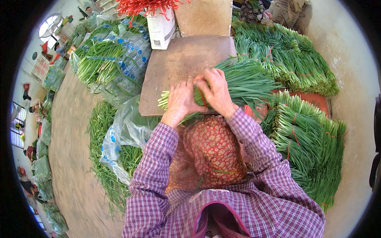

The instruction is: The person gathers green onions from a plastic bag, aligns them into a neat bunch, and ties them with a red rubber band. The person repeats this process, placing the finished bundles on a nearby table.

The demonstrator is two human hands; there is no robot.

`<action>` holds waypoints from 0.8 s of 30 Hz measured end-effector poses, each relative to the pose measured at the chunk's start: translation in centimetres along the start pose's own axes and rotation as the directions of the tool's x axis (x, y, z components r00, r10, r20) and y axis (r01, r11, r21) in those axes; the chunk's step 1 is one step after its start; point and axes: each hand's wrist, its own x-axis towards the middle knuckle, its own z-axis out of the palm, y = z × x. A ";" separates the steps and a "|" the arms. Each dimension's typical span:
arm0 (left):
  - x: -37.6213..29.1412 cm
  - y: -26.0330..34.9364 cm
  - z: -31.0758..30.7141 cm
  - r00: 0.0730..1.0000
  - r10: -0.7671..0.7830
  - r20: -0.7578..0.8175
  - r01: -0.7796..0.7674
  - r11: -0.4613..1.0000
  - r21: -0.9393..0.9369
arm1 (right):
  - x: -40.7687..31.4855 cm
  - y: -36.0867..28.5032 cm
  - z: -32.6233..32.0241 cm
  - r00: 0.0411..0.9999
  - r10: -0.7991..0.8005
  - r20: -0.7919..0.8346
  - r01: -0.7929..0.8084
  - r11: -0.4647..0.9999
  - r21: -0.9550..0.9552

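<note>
A bunch of green garlic chives [244,80] lies across the wooden board [184,59] before me, its pale stem ends to the left and its leaves to the right. My left hand [184,98] presses on the stems with its fingers over the top. A red tie [203,98] crosses the bunch between my hands. Just right of it, my right hand [215,90] is bent over the bunch, thumb and fingertips pinched together near the top of the tie. A bit of red shows at those fingertips; whether they hold the tie's end is hard to tell.
A white container [161,29] of red ties [148,6] stands at the board's back. Tied bunches [300,136] are stacked at the right, more [285,53] behind them. Loose chives in a plastic bag [119,50] stand at the left, above an open bag [128,119]. People and bags line the far left.
</note>
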 end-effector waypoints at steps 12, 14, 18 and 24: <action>0.2 -0.6 -0.8 0.999 0.007 0.034 -0.002 0.992 -0.128 | -1.4 -2.0 0.8 0.804 0.537 0.256 -0.585 0.635 0.505; -0.9 -1.4 -2.1 0.999 0.042 -0.027 -0.046 0.988 -0.150 | -1.1 -1.8 0.8 0.773 0.601 0.202 -0.582 0.547 0.601; -5.1 -6.2 -6.3 0.883 -0.249 -0.398 -0.083 0.751 -0.655 | 0.1 -2.4 -2.3 0.801 0.580 0.151 -0.495 0.498 0.712; -12.6 -3.4 -3.5 0.954 -0.162 0.251 0.127 -0.540 -0.832 | 3.6 -6.0 -9.4 0.903 0.342 0.260 -0.323 0.142 0.936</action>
